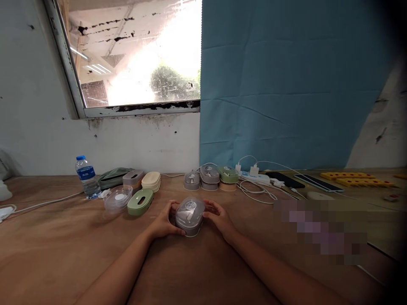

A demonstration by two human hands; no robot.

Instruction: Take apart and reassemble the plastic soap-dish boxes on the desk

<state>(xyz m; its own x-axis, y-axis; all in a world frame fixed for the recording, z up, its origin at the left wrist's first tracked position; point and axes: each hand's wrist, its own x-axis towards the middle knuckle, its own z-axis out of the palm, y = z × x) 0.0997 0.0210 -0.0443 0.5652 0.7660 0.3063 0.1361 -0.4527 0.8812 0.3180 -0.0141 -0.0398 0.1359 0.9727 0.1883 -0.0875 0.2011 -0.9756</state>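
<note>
A grey-mauve lunch box (pixel 190 216) with a clear domed lid sits on the brown table in front of me. A round pale mark and a small utensil show through its lid. My left hand (pixel 165 220) wraps its left side, thumb along the front edge. On the other side my right hand (pixel 219 215) grips the lid's edge, its fingers partly hidden behind the box. Behind it stand similar closed boxes: a small grey one (pixel 192 181), a grey stack (pixel 210 177) and a green-topped one (pixel 228 177).
To the left are a green lid (pixel 140 203), a clear lid (pixel 118 198), cream trays (pixel 151 181), a mauve lid (pixel 133 178), a green pouch (pixel 111 178) and a water bottle (pixel 87 178). Right: a power strip (pixel 254 176), cables, phones (pixel 284 179) and yellow parts (pixel 352 178).
</note>
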